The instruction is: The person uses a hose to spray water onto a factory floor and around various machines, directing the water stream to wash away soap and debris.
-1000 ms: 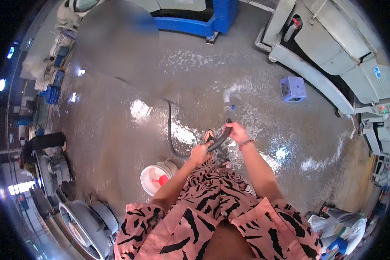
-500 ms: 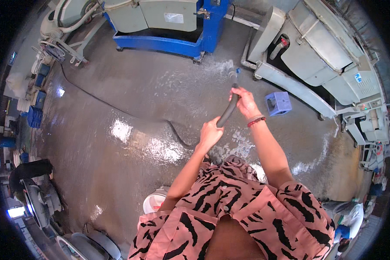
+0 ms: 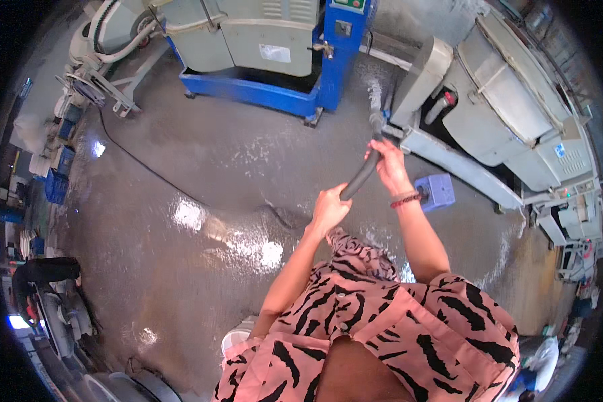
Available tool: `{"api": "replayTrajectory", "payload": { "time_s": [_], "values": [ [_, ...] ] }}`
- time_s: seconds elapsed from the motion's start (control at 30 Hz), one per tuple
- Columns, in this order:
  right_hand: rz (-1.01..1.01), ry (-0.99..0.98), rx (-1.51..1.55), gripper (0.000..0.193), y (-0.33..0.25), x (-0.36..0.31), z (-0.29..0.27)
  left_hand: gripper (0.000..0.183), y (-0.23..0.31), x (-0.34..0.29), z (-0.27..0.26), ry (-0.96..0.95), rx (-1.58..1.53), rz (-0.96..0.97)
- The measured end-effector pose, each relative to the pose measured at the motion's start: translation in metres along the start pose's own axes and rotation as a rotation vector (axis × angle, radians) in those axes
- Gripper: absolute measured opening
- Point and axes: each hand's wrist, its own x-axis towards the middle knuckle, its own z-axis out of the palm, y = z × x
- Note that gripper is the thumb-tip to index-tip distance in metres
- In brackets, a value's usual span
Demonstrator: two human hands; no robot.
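Both my hands grip a thick dark grey hose (image 3: 360, 181) that slants up and away to the right. My left hand (image 3: 331, 209) is wrapped round its nearer part, below. Farther along, my right hand (image 3: 388, 164) closes round it just behind the nozzle end (image 3: 376, 122). Water (image 3: 374, 94) jets from that end, away from me toward the gap between two machines. The wet grey floor (image 3: 181, 147) shines with water. A dark length of hose (image 3: 278, 216) lies on it left of my left hand, partly under water.
A grey machine with a blue base (image 3: 248, 90) stands ahead; another large grey machine (image 3: 509, 100) is at the right. A blue-purple plastic stool (image 3: 436, 191) sits by my right forearm. A white bucket (image 3: 238, 335) is beside my left elbow. A thin dark cable (image 3: 144, 157) crosses the floor.
The hose end and my right hand have shifted slightly right, and the jet now points farther ahead, between the machines. The machines and stool sit lower in view. Both hands keep their hold.
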Motion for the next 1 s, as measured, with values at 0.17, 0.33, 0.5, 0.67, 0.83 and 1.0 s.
{"api": "replayTrajectory", "payload": {
  "time_s": [0.17, 0.33, 0.5, 0.67, 0.83, 1.0],
  "values": [
    [0.003, 0.027, 0.025, 0.022, -0.011, 0.032, 0.026, 0.041, -0.03, 0.048, 0.002, 0.033, 0.02, 0.043],
    [-0.08, 0.063, 0.051, 0.033, -0.025, 0.073, 0.021, 0.037, -0.036, 0.109, 0.009, -0.095, -0.167, -0.024],
    [-0.064, 0.122, -0.035, 0.045, -0.042, 0.114, -0.006, 0.036, -0.015, 0.158, 0.019, -0.079, -0.058, 0.031],
    [-0.27, 0.156, -0.831, 0.06, -0.052, 0.19, -0.04, 0.035, -0.01, 0.184, 0.004, 0.047, -0.029, 0.01],
    [-0.771, -0.246, -1.675, 0.053, -0.082, 0.251, -0.063, 0.036, 0.02, 0.152, -0.049, -0.118, -0.008, -0.097],
    [-0.409, -0.55, -1.54, 0.035, -0.12, 0.248, -0.065, 0.038, 0.009, 0.14, -0.054, 0.03, 0.062, 0.189]
  ]
}}
